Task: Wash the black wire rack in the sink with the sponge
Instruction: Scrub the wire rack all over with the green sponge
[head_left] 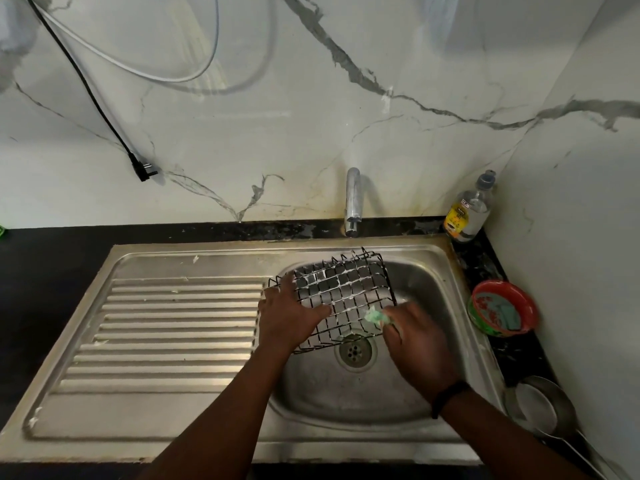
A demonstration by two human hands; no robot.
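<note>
Head view, left to right: black plug [143,169] dangles against the wall at upper left. Ribbed drainboard [173,327] sits left of centre. Left hand [289,315] lies flat on the rack [346,292], fingers spread and near straight, thumb over the wires. Rack is tilted inside the sink [346,403], above the drain [354,351], soapy. Right hand [417,344] clutches the green sponge [375,317] against the rack's lower right edge. Red bowl [504,308] at right of frame.

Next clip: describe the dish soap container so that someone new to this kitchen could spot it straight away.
Start at the steel sink and go to the dark counter strip along its right rim. About level with the right hand, the red round tub sits there, open, with greenish paste inside. The clear bottle behind it stands taller, and the steel pan nearer is plain metal.
</note>
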